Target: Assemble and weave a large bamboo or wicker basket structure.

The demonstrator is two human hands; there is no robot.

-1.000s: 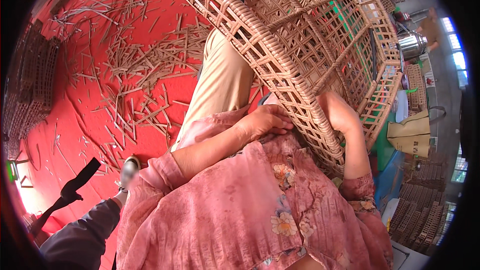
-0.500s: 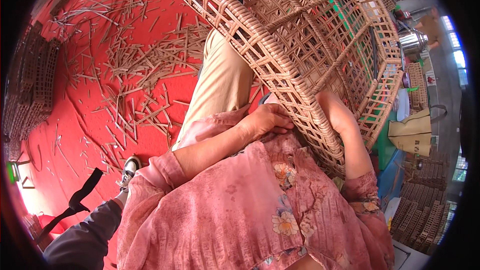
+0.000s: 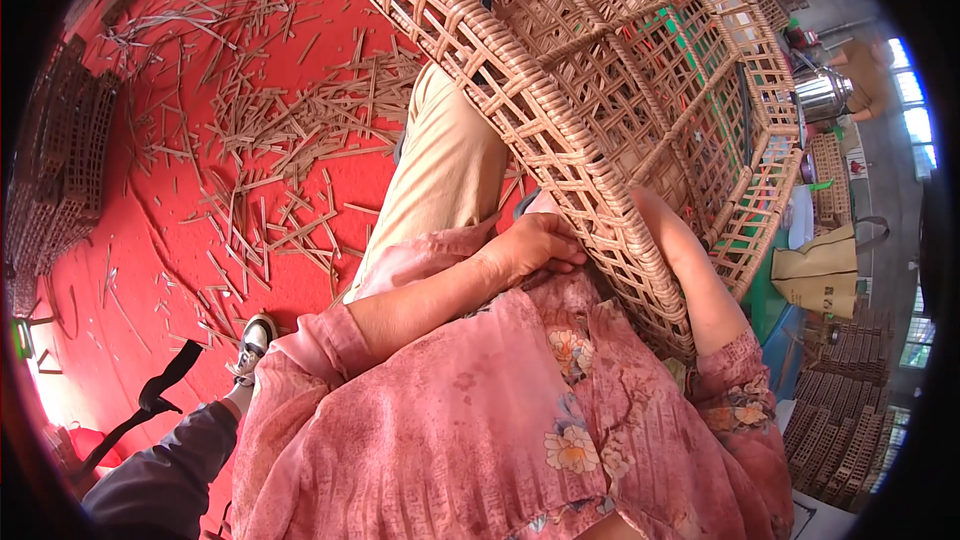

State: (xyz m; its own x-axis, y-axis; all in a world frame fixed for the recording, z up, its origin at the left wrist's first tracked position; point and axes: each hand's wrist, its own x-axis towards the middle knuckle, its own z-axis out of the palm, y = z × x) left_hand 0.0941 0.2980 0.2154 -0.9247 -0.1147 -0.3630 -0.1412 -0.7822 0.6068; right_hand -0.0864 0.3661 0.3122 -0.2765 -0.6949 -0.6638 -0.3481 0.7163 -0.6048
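Observation:
A large open-weave basket of brown rattan-like strands rests tilted against my lap, its thick wrapped rim running down toward my body. Just outside that rim, my left hand is closed, with its fingers curled together beside the weave. Whatever those fingers pinch, if anything, is too small or hidden to make out. My right hand reaches inside the basket from the right; the rim and lattice cover its fingers. Dark straight bars show along the basket's frame.
Cut strips lie scattered over the red floor. Woven pieces are stacked at the left and lower right. A beige bag and a metal pot are on the right. Another person's shoe shows lower left.
My right hand has slipped slightly lower behind the basket rim, its forearm shifting a little. The basket has moved very slightly in view; my left hand stays closed beside it.

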